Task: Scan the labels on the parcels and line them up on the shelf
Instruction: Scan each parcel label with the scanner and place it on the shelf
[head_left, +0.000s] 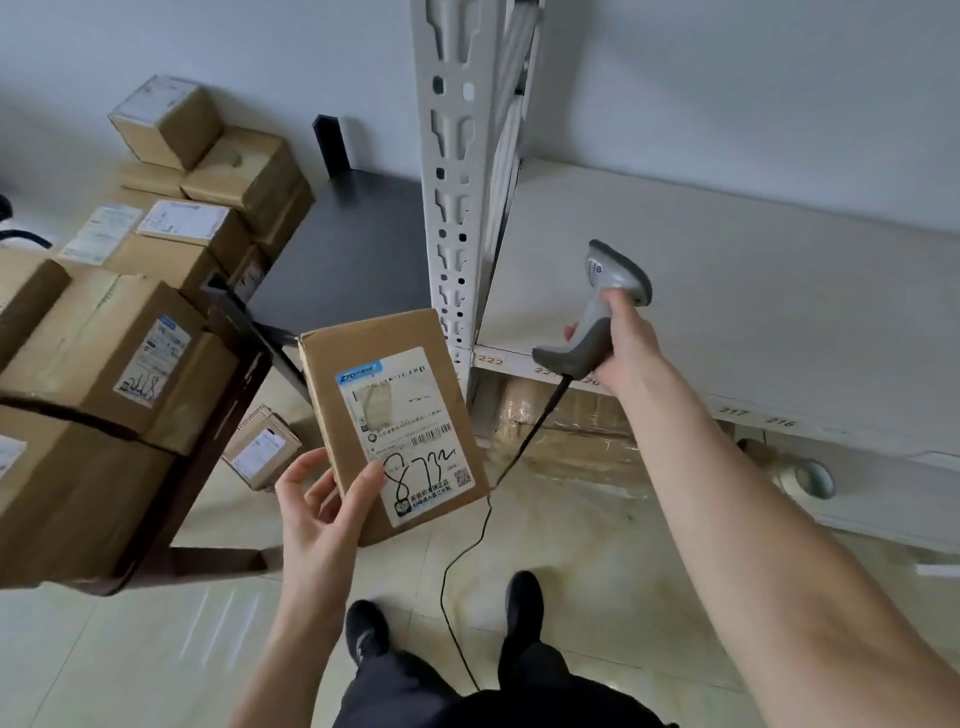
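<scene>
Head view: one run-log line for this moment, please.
left hand holds labelled parcel | right hand grips barcode scanner | shelf bare

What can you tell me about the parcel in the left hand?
The parcel is a small brown cardboard box, closed, held off the floor with its broad labelled face up toward the camera. A white shipping label with a blue logo strip, barcodes, a QR code and black handwritten marks covers most of that face. The left hand grips its near left corner, thumb on the label's edge. It is in front of the shelf post, and the scanner is apart from it.
</scene>
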